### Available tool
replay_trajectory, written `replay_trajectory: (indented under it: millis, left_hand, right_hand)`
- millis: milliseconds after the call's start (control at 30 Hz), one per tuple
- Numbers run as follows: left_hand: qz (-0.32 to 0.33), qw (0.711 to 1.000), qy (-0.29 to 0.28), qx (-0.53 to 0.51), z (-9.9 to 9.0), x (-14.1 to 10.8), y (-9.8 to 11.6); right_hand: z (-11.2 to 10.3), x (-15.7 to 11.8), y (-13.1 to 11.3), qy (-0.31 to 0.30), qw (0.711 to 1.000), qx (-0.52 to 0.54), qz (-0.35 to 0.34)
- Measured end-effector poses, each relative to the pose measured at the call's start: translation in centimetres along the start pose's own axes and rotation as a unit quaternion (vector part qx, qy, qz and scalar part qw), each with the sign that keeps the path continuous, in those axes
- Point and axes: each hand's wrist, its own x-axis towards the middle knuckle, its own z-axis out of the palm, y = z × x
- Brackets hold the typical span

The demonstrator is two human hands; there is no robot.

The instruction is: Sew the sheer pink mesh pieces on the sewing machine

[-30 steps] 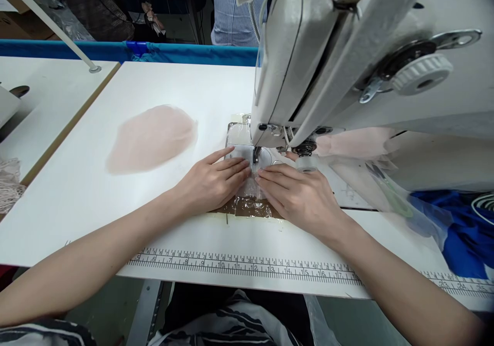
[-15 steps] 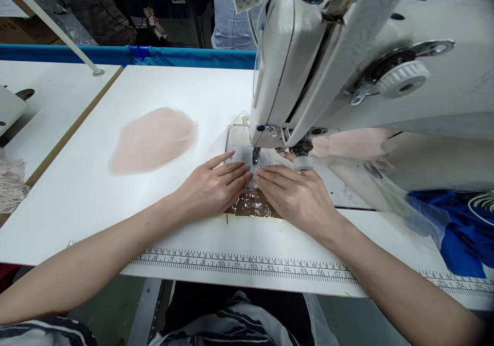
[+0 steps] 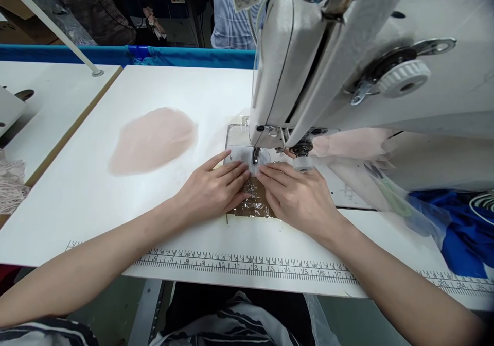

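My left hand (image 3: pixel 216 187) lies flat beside the needle area of a white sewing machine (image 3: pixel 275 73), its fingers stretched out and its thumb apart. On the other side, my right hand (image 3: pixel 299 196) rests flat with fingers extended and its fingertips close to the left ones. Between them, the presser foot (image 3: pixel 256 155) stands over the needle plate (image 3: pixel 241 154). A patch of shiny brown tape (image 3: pixel 252 202) shows below the fingers. Thin, almost see-through material seems to lie around the plate, but I cannot make out its edges under my hands.
A sheer pink fabric piece (image 3: pixel 154 141) lies flat on the white table (image 3: pixel 100 207) to the left. More pink fabric (image 3: pixel 351 143) sits behind the machine's needle end. Blue cloth (image 3: pixel 459 232) and a clear plastic bag (image 3: pixel 417 212) are at right. A person in striped clothing (image 3: pixel 233 27) is beyond.
Both hands have shifted slightly, the left fingers a little up and left. The gap between my fingertips and thumbs is wider, and more of the brown tape shows.
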Motion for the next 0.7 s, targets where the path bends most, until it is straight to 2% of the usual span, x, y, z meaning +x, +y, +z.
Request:
replay_trajectory:
  millis: [200,700]
  left_hand:
    - [-0.022,0.999,-0.018,-0.020,0.3,0.2,-0.5]
    - [-0.058,0.998,-0.014,-0.025,1.6,0.9,-1.7]
  right_hand:
    - [0.2,0.3,0.3,-0.020,1.000,-0.016,0.007]
    - [0.5,0.3,1.0,-0.024,0.999,-0.039,0.010]
